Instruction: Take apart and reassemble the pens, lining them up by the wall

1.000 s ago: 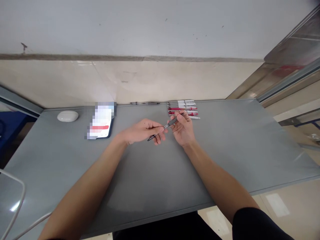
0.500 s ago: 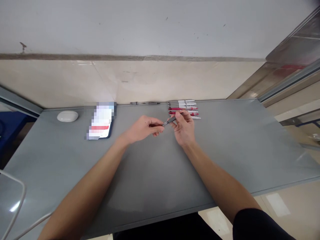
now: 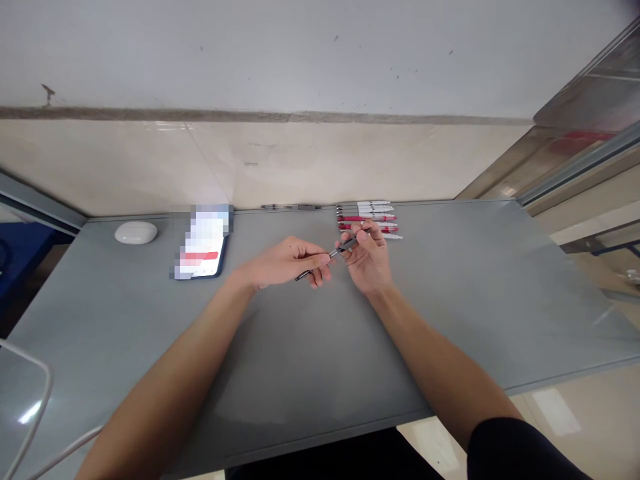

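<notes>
Between my two hands a black-and-clear pen (image 3: 345, 246) is held at a slant above the grey table (image 3: 310, 360). My left hand (image 3: 295, 261) pinches its lower left part, and the dark end pokes out below the fingers. Around the upper right part, by the dark grip, the fingers of my right hand (image 3: 369, 259) are closed. Just behind the right hand lies a row of several pens (image 3: 370, 209), white, grey and red, side by side. Another clear pen with a dark grip (image 3: 291, 207) lies alone along the back edge.
A phone (image 3: 203, 243) with a lit, blurred screen lies left of my hands. Farther left rests a white rounded case (image 3: 136, 233). A white cable (image 3: 43, 387) loops over the front left corner. A tiled wall (image 3: 300, 160) borders the table's back.
The pen has shifted within my fingers, so its dark lower end now shows beneath my left hand. My left hand has moved slightly down and turned a little.
</notes>
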